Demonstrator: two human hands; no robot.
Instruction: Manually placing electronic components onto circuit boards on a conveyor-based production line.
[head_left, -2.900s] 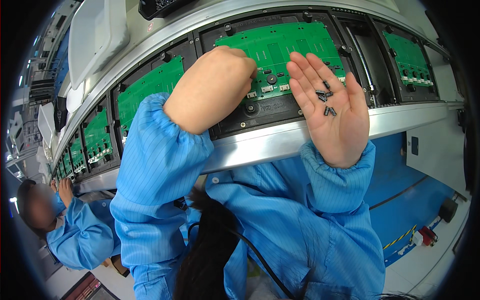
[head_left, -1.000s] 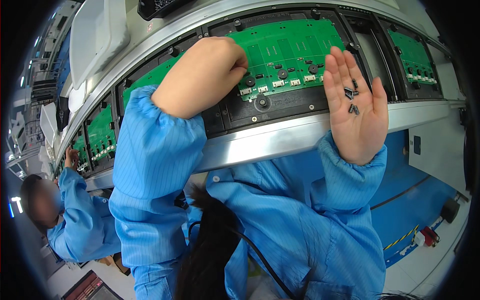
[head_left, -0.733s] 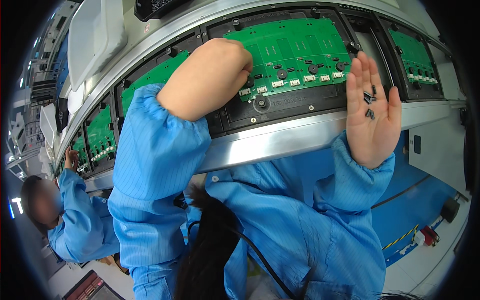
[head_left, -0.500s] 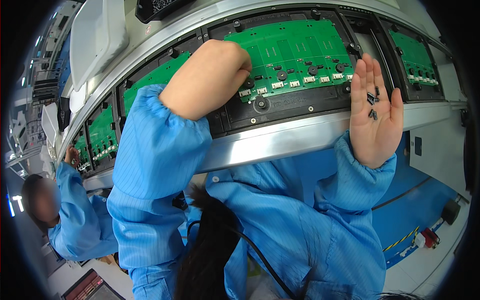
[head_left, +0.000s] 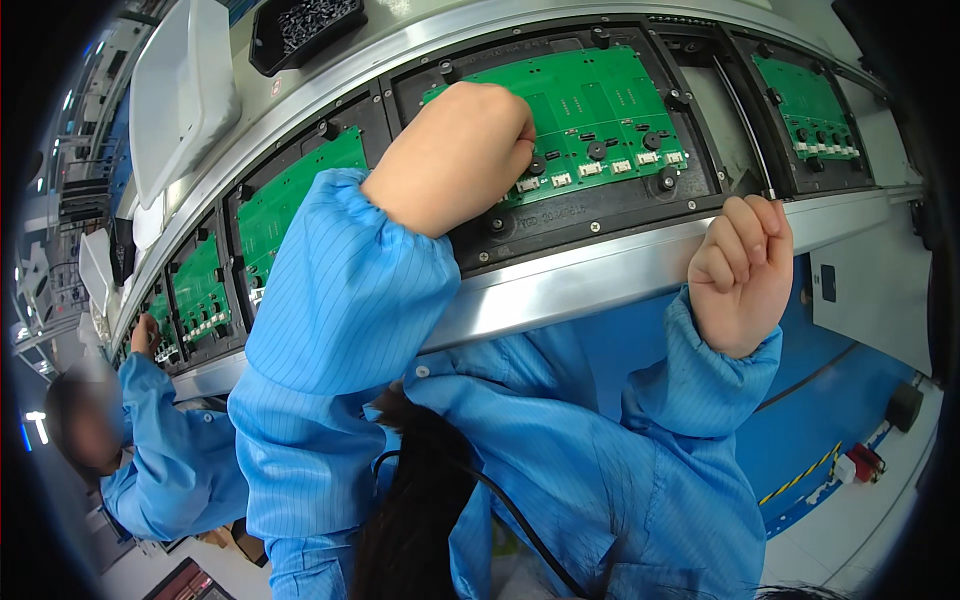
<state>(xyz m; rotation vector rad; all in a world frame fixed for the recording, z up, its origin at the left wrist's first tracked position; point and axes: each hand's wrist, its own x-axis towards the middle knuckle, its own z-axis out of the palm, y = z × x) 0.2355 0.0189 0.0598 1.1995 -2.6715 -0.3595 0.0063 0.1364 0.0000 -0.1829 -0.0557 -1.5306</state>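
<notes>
Blue floor [head_left: 825, 395], metal rail [head_left: 590, 285], black fixture [head_left: 560, 225] seating green circuit board [head_left: 590, 90]. White bin [head_left: 185, 100], black tray [head_left: 310, 55] beyond. Left hand [head_left: 455, 155] bunched over board, fingertips hidden, grip unclear; right hand [head_left: 740, 275] curled inward, contents unseen. Dark parts [head_left: 305, 22] heaped in tray.

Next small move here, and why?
Probably draw the left hand back slightly: it covers much of the left end of the green board beneath it, hiding whether anything is seated there. The right hand is curled, clear of that board, so it likely needn't move.
</notes>
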